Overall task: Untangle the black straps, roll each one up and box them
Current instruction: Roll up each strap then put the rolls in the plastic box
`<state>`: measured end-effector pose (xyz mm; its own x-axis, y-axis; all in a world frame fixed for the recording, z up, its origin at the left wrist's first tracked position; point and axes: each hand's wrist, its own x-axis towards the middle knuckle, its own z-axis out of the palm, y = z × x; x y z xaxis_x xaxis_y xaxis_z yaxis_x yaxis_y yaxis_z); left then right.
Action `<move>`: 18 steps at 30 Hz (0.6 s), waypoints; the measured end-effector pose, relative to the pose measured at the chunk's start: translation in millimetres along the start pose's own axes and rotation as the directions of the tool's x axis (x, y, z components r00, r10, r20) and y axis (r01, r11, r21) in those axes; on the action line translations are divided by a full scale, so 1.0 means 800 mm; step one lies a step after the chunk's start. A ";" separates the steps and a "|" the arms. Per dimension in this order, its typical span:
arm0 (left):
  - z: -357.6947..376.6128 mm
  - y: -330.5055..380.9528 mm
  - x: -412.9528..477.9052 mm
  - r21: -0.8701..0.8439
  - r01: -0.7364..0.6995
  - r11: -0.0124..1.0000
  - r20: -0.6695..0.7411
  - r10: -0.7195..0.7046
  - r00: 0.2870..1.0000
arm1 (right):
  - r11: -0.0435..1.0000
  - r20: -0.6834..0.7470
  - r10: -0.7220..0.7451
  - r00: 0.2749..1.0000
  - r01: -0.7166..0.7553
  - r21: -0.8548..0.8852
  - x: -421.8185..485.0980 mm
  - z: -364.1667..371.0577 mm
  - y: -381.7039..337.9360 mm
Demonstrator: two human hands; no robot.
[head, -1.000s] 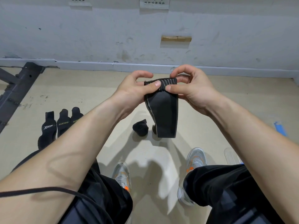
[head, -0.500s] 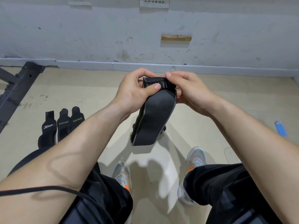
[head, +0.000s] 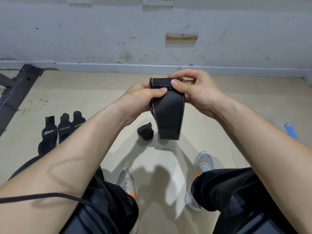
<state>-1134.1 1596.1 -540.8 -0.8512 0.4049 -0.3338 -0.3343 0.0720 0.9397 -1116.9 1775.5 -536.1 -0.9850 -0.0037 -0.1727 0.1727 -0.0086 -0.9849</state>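
You've got the black strap [head: 168, 115] up in the air between both hands, centre of view, well above the floor [head: 101, 85]. Left hand [head: 140, 98] grips the left edge of the top end, thumb laid across the near face. Right hand [head: 197, 92] pinches the right edge, thumb pressed on top, fingers curled round the far side. The top end looks folded over into the first turn of a roll. Holding both edges makes sense: it squares the turn so it doesn't cone out sideways. The tail hangs free toward the floor with no twist visible, so gravity does your tensioning. My read: you're at the start of rolling this one, most of its length unrolled. The next move likely needs thumbs feeding the turn while fingers clamp the core; with a slack grip the core could spring open. On the floor, just left of the hanging tail in view, sits a small rolled bundle [head: 145, 132], black, probably a finished strap parked within reach. Further left, three printed straps [head: 64, 130] lie side by side, XTEP and XUEYING logos readable, flat, not rolled, not visibly tangled. No box in view, so boxing isn't started as far as I can tell. Blue object [head: 290, 130] on the floor far right, can't tell what it is. Dark metal frame [head: 16, 88] far left, well apart from your work.
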 end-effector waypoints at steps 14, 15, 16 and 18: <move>-0.001 -0.001 0.003 -0.073 -0.050 0.996 -0.079 0.044 0.996 | 0.999 0.043 -0.048 0.998 0.048 -0.002 -0.002 -0.001 -0.005; -0.001 -0.003 0.004 -0.062 -0.064 0.996 -0.093 0.058 0.994 | 0.999 0.054 -0.028 0.998 0.027 0.024 -0.002 -0.002 -0.005; -0.001 -0.004 0.005 -0.054 -0.081 0.995 -0.107 0.075 0.991 | 0.999 0.062 -0.002 0.998 -0.001 0.042 -0.002 -0.003 -0.004; -0.001 -0.005 0.005 -0.032 -0.127 0.991 -0.136 0.121 0.983 | 0.999 0.067 0.042 0.997 -0.042 0.000 -0.002 -0.003 -0.003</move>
<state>-1136.9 1596.8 -546.2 -0.9326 0.2827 -0.2245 -0.2367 -0.0092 0.9715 -1115.9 1778.1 -533.3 -0.9744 -0.0710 -0.2132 0.2143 -0.0086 -0.9767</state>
